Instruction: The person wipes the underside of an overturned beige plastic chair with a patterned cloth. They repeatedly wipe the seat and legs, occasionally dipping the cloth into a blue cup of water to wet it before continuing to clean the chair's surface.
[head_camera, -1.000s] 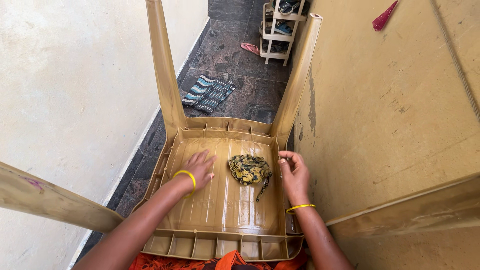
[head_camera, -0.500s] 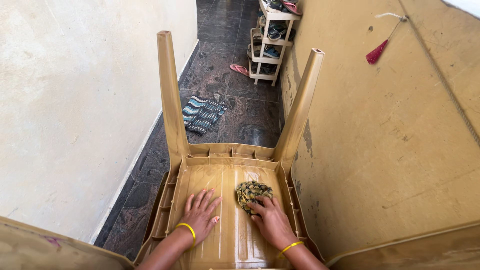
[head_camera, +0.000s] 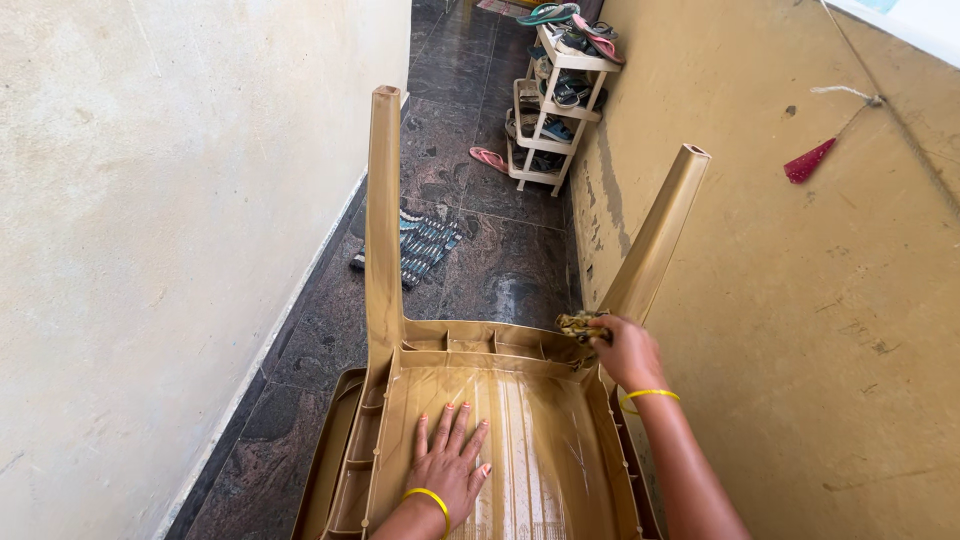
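An upturned tan plastic chair (head_camera: 520, 400) lies in front of me with two legs pointing away. My left hand (head_camera: 450, 463) rests flat, fingers spread, on the wet underside of the seat. My right hand (head_camera: 622, 350) grips a dark yellow-patterned cloth (head_camera: 577, 324) and presses it at the base of the right leg (head_camera: 655, 235), at the seat's far right corner. A yellow bangle circles each wrist.
A rough cream wall (head_camera: 150, 250) runs on the left and a tan wall (head_camera: 800, 280) on the right. A striped mat (head_camera: 420, 248) lies on the dark stone floor. A white shoe rack (head_camera: 556, 100) and a pink sandal (head_camera: 490, 158) stand farther off.
My right hand picked the cloth up from the middle of the seat underside and carried it to the far right corner by the leg. The view tilted upward; my left hand stayed flat.
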